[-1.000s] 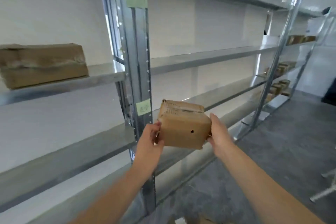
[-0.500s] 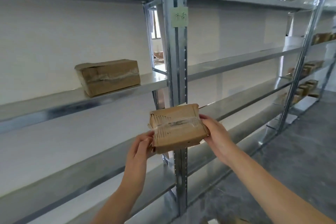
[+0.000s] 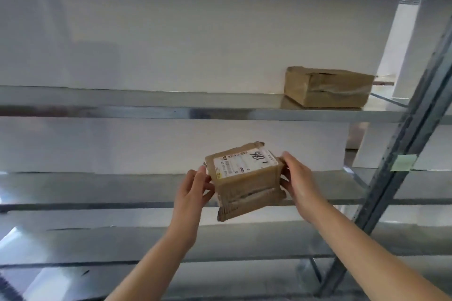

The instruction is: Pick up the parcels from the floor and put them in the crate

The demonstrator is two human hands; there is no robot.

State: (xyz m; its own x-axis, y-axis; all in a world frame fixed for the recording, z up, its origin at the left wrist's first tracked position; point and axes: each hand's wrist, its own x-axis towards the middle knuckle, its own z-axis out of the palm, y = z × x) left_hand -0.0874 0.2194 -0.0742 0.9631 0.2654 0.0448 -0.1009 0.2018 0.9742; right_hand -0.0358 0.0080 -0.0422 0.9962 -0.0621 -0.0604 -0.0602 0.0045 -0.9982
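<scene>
1. Parcel (image 3: 247,186) hangs in the air before a metal rack (image 3: 401,154), whose shelves fill the view; no crate or floor shows.
2. A bigger second parcel (image 3: 327,88) lies on the upper shelf (image 3: 146,101), well apart, up and to the right.
3. The left hand (image 3: 193,188) pinches the held parcel's left edge with curled fingers and thumb; the right hand (image 3: 298,178) wraps its right side.
4. Its white label (image 3: 242,162) faces up, tilted.
5. Risk, as I judge it: the hold sits on the edges, over glossy tape (image 3: 247,197), so a quick turn toward the crate could let it slip, or swing a corner into the shelf lip (image 3: 97,204).
</scene>
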